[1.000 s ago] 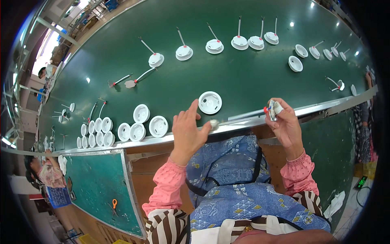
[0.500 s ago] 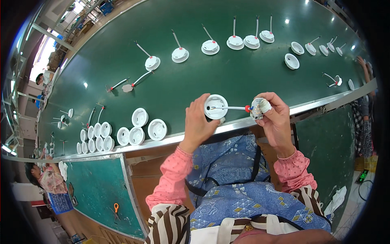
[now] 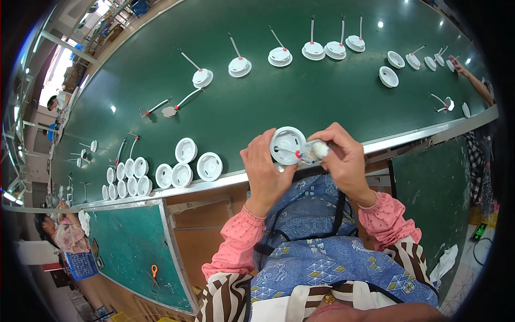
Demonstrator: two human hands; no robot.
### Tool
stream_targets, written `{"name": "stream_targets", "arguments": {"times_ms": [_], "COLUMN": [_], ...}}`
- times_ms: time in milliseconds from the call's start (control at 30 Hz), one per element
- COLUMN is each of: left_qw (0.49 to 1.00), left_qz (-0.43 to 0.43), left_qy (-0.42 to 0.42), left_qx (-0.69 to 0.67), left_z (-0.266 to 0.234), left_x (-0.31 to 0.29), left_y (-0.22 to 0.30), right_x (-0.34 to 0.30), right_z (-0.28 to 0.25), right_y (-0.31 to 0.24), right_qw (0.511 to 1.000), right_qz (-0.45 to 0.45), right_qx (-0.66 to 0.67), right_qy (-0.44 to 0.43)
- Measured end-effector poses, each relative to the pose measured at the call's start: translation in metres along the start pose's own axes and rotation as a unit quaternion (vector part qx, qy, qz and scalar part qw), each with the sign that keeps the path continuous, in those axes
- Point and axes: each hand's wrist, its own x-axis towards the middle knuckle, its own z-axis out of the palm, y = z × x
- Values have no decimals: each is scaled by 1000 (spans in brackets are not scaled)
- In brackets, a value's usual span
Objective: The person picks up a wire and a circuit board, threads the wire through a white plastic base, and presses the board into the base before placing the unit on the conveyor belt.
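Observation:
My left hand point(image 3: 264, 174) is closed on the rim of a white round plastic housing point(image 3: 282, 138), its hollow side facing up above the table's near edge. My right hand point(image 3: 344, 163) pinches a small pale wired board point(image 3: 310, 153) against the housing's right side. From the board a short white cable with a red collar point(image 3: 298, 154) reaches into the housing, toward the hole at its left. A whitish wrap on a fingertip covers part of the board.
Several white housings point(image 3: 209, 166) lie to the left along the metal edge of the green table point(image 3: 241, 107). Finished-looking housings with upright cables point(image 3: 313, 50) stand farther back. Two loose wired boards point(image 3: 169, 111) lie mid-left. Another person's hand point(image 3: 458, 65) reaches in at far right.
My right hand has moved left with the wired board, right up to the housing. Less cable shows between them. At far right, the other person's hand has reached farther over the table.

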Motion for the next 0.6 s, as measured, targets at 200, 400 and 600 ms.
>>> {"name": "stream_targets", "arguments": {"times_ms": [200,400,600], "left_qw": [997,999,989], "left_qz": [68,38,66], "left_qy": [33,34,37], "left_qx": [-3,-10,-125], "left_z": [-2,-4,1], "left_x": [-7,-10,-5], "left_y": [20,30,43], "right_x": [-2,-8,-5], "right_z": [18,18,14], "right_y": [-7,-19,-29], "right_qw": [961,967,979], "right_qz": [-123,-89,-55], "right_qx": [-244,-238,-197], "right_qy": [25,19,12]}}
